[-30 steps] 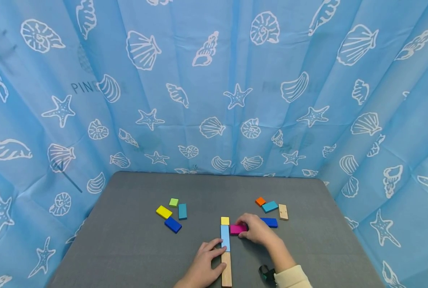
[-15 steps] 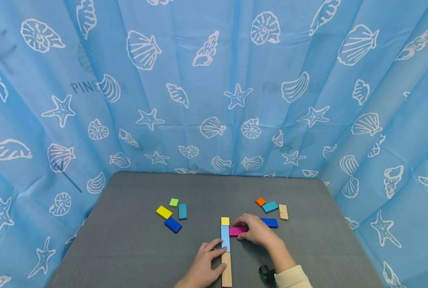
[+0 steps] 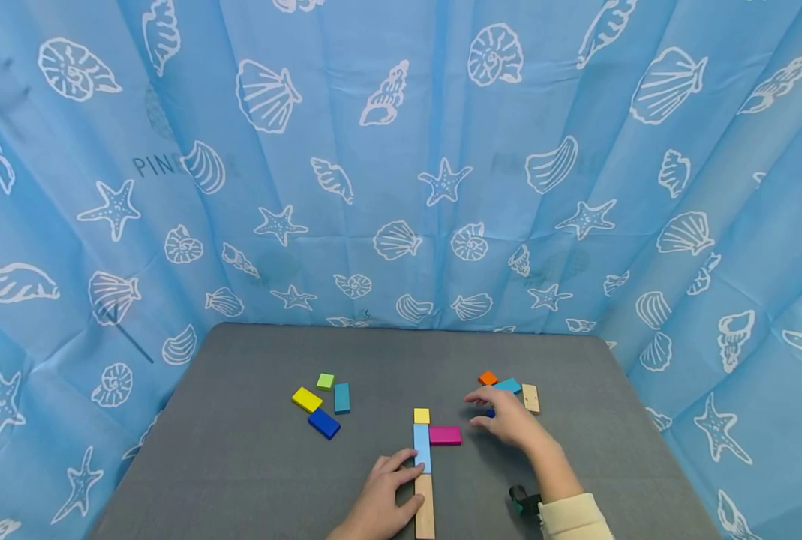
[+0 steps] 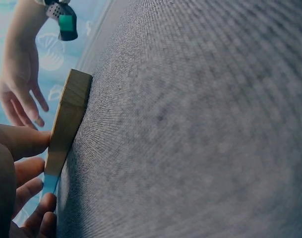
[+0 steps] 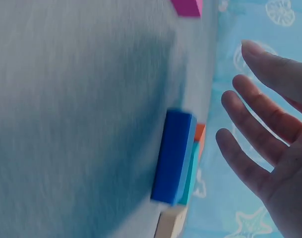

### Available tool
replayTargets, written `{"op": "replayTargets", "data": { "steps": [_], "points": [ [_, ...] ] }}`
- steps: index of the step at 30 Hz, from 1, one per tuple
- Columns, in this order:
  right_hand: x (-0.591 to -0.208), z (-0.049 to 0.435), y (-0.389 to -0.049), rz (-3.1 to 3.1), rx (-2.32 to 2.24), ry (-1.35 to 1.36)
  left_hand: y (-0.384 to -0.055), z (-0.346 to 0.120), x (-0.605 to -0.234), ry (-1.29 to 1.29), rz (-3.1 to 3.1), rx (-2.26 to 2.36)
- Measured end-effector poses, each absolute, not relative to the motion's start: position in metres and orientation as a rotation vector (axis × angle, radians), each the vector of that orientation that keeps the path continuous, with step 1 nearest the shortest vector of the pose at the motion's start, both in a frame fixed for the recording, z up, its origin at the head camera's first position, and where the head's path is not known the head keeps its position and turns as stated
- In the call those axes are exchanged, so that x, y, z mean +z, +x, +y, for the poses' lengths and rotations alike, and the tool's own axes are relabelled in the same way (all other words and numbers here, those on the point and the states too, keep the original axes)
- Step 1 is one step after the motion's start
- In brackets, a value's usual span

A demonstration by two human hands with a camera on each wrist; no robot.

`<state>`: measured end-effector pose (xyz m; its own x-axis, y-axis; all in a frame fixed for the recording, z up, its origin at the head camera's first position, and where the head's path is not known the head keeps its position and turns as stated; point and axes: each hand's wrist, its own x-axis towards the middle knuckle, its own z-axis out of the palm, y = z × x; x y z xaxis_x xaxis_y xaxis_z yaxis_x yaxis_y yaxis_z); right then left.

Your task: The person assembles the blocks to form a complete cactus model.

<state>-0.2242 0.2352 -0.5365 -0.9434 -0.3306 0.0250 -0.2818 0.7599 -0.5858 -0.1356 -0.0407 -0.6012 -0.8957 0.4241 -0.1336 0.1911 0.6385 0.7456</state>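
Note:
A wooden block (image 3: 425,521), a light blue block (image 3: 422,439) and a small yellow square block (image 3: 422,415) lie end to end in a line. A magenta block (image 3: 446,436) sticks out to the right from the light blue one, touching its side. My left hand (image 3: 383,495) rests with its fingertips on the light blue block and its thumb at the wooden block. Over a dark blue block (image 5: 173,158) hovers my right hand (image 3: 512,424), fingers apart and holding nothing; in the head view it covers most of that block.
Beyond the right hand lie an orange block (image 3: 488,378), a turquoise block (image 3: 508,385) and a short wooden block (image 3: 530,398). Farther left sit green (image 3: 325,382), yellow (image 3: 307,399), teal (image 3: 342,398) and blue (image 3: 324,423) blocks. A shell-patterned curtain (image 3: 401,187) surrounds the grey table (image 3: 238,465).
The magenta block was slid left and slightly nearer, against the light blue block. My right hand then let go of it and moved right, over the dark blue block. The left hand stayed put.

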Motion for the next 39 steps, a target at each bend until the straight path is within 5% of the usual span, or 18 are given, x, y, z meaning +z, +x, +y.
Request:
{"op": "replayTargets", "data": {
  "steps": [39],
  "points": [
    [-0.56, 0.347, -0.249, 2.901, -0.858, -0.202, -0.134, -0.043, -0.6, 0.521, 2.577, 1.131]
  ]
}}
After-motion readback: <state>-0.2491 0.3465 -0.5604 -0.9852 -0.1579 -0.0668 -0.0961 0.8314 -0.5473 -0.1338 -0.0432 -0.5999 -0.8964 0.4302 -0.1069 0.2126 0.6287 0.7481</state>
